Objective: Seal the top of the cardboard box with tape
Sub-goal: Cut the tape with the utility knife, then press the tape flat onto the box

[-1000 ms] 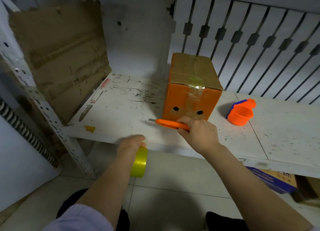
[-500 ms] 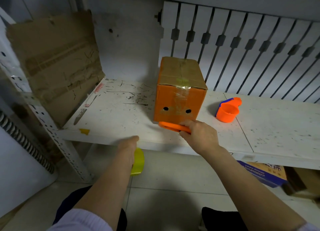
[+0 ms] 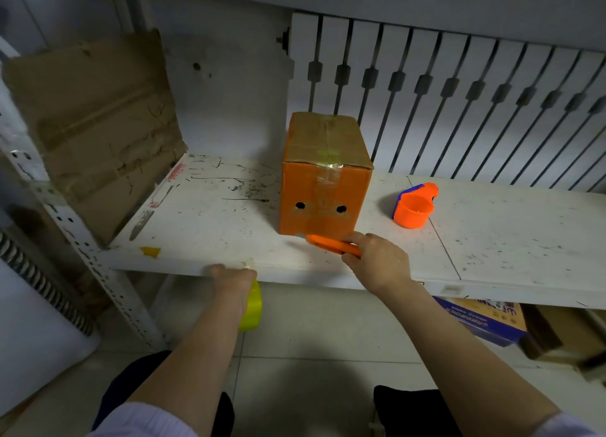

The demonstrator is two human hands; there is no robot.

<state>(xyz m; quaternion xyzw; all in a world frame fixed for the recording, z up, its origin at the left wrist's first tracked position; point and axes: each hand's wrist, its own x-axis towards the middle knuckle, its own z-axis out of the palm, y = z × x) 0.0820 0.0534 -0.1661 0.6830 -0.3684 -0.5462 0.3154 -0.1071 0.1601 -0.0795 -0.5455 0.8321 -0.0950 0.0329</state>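
Observation:
An orange cardboard box (image 3: 324, 187) stands upright on the white shelf (image 3: 203, 226), its brown top flaps closed with clear tape running down the front face. My right hand (image 3: 377, 263) grips an orange utility knife (image 3: 331, 244) lying on the shelf just in front of the box's lower edge. My left hand (image 3: 233, 282) is at the shelf's front edge and holds a yellow-green tape roll (image 3: 252, 308) that hangs below the shelf; the hand hides most of the roll.
An orange and blue tape dispenser (image 3: 414, 205) sits to the right of the box. A flattened cardboard sheet (image 3: 95, 125) leans at the shelf's left end. A slatted white panel (image 3: 459, 102) backs the shelf. A blue printed box (image 3: 482, 322) lies underneath.
The view has pulled back slightly. My left hand has risen to the shelf's front edge with the tape roll. My right hand stays on the knife in front of the box.

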